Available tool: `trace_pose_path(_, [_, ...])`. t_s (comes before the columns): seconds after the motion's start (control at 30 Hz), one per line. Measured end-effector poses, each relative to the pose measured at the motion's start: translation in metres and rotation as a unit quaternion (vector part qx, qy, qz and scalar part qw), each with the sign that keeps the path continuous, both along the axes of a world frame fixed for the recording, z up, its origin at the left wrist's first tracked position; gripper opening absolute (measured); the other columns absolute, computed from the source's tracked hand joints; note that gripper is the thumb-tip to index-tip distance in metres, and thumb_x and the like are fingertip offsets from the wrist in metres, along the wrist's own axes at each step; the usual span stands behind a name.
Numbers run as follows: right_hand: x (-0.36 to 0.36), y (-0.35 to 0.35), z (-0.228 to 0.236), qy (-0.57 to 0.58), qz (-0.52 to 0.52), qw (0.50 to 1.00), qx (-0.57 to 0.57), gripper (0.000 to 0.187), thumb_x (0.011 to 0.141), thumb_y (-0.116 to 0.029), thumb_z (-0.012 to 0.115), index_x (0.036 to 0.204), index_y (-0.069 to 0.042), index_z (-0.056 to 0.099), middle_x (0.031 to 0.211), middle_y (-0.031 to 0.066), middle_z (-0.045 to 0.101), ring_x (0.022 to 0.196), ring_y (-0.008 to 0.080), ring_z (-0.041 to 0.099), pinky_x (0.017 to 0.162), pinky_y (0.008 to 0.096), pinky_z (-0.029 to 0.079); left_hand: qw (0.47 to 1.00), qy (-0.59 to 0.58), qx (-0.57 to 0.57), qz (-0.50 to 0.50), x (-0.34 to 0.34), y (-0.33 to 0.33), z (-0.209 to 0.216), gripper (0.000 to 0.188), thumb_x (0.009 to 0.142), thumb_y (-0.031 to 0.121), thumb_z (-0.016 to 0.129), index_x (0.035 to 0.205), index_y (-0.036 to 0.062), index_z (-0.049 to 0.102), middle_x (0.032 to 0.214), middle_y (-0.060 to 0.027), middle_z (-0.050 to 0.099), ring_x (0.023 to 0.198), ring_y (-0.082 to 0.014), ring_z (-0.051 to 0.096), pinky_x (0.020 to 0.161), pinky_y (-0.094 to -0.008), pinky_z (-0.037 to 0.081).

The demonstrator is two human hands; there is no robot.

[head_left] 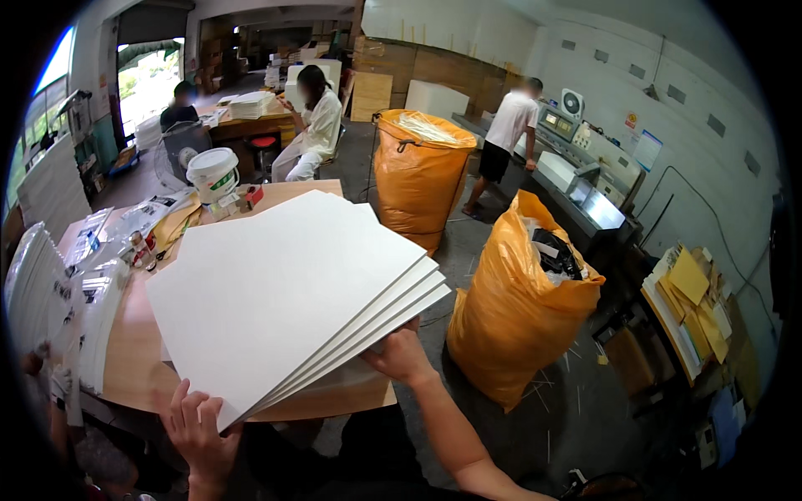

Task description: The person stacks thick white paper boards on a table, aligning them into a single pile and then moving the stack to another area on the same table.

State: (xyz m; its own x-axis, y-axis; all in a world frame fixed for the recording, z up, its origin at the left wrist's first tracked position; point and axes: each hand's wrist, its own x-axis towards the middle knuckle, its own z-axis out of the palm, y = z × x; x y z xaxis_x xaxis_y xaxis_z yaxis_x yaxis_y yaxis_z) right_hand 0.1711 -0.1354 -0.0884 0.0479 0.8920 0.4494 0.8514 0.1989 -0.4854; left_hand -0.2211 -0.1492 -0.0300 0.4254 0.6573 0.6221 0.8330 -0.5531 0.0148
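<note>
Several large white boards (284, 275) lie fanned out in a stack, tilted above the wooden table (368, 399). At the stack's near left corner my left hand (200, 430) grips the edge, its fingers bent against the boards. My right hand (403, 352) holds the right side from below, with part of its fingers hidden under the lowest board. The boards spread apart along their right edges and stay together near my left hand.
On the table's left are plastic-wrapped stacks (104, 321), small bottles and a white bucket (214, 174). Two orange sacks (510, 313) (422, 179) stand to the right. One person (511, 125) stands by a machine (576, 171); two others sit at a far table.
</note>
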Motion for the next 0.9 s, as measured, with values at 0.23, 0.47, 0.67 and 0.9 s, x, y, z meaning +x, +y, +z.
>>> trace_pose_path(0.23, [0.002, 0.001, 0.000, 0.025, 0.011, 1.000, -0.002, 0.052, 0.086, -0.042, 0.078, 0.122, -0.006, 0.072, 0.115, 0.0210, 0.073, 0.106, 0.0412, 0.069, 0.099, 0.0480, 0.051, 0.535, -0.677, -0.460, -0.208, -0.081, 0.056, -0.080, 0.093, 0.091, 0.071, 0.062, 0.146, -0.0025, 0.045, 0.144, -0.0186, 0.056, 0.134, -0.0334, 0.053, 0.112, -0.0484, 0.042])
trace_pose_path(0.47, [-0.007, -0.006, 0.034, 0.036, 0.020, 0.993, -0.108, 0.066, 0.084, -0.048, 0.080, 0.128, 0.000, 0.067, 0.121, 0.0244, 0.071, 0.115, 0.0419, 0.066, 0.101, 0.0453, 0.051, 0.502, -0.649, -0.542, -0.182, -0.034, 0.075, -0.034, 0.050, 0.096, 0.009, 0.060, 0.143, -0.0028, 0.045, 0.132, -0.0163, 0.061, 0.119, -0.0255, 0.062, 0.103, -0.0403, 0.052])
trace_pose_path(0.67, [-0.006, -0.002, 0.059, 0.168, 0.062, 0.975, -0.128, 0.110, 0.071, -0.078, 0.079, 0.135, 0.009, 0.055, 0.138, 0.0248, 0.059, 0.130, 0.0372, 0.055, 0.109, 0.0432, 0.042, 0.728, -0.522, -0.396, -0.202, -0.036, 0.083, -0.022, 0.055, 0.095, 0.011, 0.064, 0.141, -0.0089, 0.041, 0.129, -0.0197, 0.060, 0.119, -0.0255, 0.059, 0.104, -0.0381, 0.048])
trace_pose_path(0.9, [-0.116, 0.052, 0.042, 0.461, 0.197, 0.864, -0.050, 0.097, 0.078, -0.066, 0.081, 0.135, 0.006, 0.050, 0.119, 0.0077, 0.062, 0.112, 0.0169, 0.059, 0.095, 0.0343, 0.048, 0.759, -0.547, -0.318, -0.153, -0.117, 0.040, -0.032, 0.064, 0.092, 0.016, 0.065, 0.144, -0.0072, 0.037, 0.130, -0.0180, 0.058, 0.121, -0.0238, 0.056, 0.105, -0.0369, 0.045])
